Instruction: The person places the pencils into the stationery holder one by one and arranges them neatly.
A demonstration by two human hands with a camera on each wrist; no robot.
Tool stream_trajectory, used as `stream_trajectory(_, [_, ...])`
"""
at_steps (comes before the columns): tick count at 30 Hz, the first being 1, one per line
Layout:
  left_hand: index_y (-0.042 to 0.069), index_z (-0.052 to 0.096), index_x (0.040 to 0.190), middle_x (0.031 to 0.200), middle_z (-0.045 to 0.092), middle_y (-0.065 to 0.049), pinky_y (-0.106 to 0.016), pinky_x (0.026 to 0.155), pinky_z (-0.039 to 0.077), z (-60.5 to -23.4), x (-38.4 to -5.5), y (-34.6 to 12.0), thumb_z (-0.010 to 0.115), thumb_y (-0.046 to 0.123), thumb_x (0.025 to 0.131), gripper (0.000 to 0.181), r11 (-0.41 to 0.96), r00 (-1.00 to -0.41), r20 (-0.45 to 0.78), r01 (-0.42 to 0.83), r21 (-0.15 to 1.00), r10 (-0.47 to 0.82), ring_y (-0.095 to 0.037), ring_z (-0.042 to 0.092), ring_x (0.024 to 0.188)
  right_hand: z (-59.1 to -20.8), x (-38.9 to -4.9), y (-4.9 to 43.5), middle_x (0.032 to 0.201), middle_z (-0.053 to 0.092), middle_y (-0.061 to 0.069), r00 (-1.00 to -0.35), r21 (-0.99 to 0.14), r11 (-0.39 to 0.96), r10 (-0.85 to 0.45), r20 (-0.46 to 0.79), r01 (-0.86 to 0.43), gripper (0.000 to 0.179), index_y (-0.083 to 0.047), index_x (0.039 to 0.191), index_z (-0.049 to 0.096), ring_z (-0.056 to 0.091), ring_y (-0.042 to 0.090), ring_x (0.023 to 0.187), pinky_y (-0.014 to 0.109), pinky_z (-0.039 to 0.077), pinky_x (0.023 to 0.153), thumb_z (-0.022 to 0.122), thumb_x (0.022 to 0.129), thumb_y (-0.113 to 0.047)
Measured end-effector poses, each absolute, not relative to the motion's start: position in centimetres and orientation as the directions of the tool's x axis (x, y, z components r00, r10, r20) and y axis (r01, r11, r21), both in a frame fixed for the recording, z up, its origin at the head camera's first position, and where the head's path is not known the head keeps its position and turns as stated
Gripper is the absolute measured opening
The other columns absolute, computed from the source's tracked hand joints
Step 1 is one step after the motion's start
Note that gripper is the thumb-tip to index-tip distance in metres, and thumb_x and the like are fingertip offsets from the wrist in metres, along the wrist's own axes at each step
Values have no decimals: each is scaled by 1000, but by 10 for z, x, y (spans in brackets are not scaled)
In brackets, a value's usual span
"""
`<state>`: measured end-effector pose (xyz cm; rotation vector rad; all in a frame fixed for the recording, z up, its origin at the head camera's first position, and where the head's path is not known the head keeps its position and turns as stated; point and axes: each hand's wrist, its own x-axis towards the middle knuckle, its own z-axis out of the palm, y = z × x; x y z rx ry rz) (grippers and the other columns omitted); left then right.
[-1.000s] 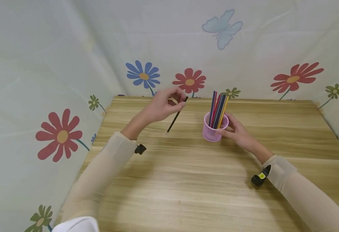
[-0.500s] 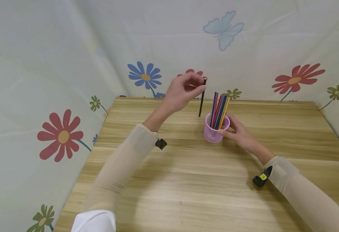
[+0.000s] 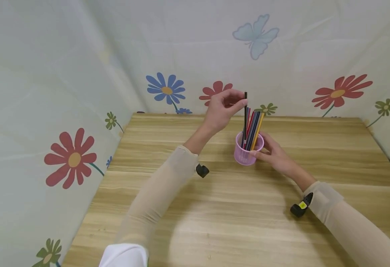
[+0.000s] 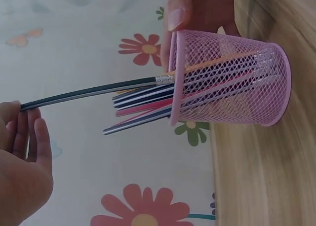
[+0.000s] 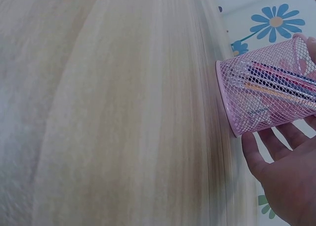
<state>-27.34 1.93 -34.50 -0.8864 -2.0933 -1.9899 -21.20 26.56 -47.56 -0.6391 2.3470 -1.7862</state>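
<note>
My left hand (image 3: 220,111) pinches a black pencil (image 3: 245,115) near its top, thumb against fingertips. The pencil stands nearly upright over a pink mesh pen cup (image 3: 244,157). In the left wrist view, the pencil's silver ferrule (image 4: 165,80) is at the cup's rim (image 4: 177,100); how far inside it reaches is hard to tell. Several other pencils (image 3: 255,128), dark, red and yellow, lean in the cup. My right hand (image 3: 276,154) holds the cup from its right side, thumb at the front, other fingers partly hidden behind. In the right wrist view, fingers curve along the mesh wall (image 5: 254,115).
The cup stands on a wood-grain table (image 3: 188,207), towards its back edge. Behind and to the left hangs a pale curtain (image 3: 188,44) printed with flowers and a butterfly. A small black camera (image 3: 202,170) sits at my left wrist, another black camera (image 3: 298,210) at my right.
My left hand has carried the black pencil rightward to the cup, turning it from slanted to nearly upright, then lowered its ferrule end to the mouth. My right hand stays on the cup.
</note>
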Motion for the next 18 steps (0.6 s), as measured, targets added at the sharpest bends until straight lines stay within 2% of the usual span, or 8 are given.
stream_trajectory(5, [4,75,116,107,75,-5,-30,90,59,-361,-278,31,78,14,99,20,-27,-839,451,466,885,304,-20,72,97,-475,-213,267,164,42,7,-911,-948,205,-384,151,-244,73,-24,165,35,35,37,153,65,35,118,71,103,-12])
stream_trajectory(11, [10,75,118,110,74,0,-25,90,58,-381,-286,45,78,22,100,22,41,-870,409,435,899,277,-15,70,97,-475,-214,268,165,40,12,-907,-947,194,-386,167,-257,75,-20,166,32,34,40,154,66,33,119,71,103,-10])
stream_trajectory(18, [8,75,119,110,75,-2,-22,86,58,-401,-291,58,77,22,100,24,112,-889,373,412,904,265,-13,72,94,-476,-214,267,167,36,15,-901,-948,186,-402,164,-256,76,-16,167,30,32,40,154,65,32,120,71,102,-10])
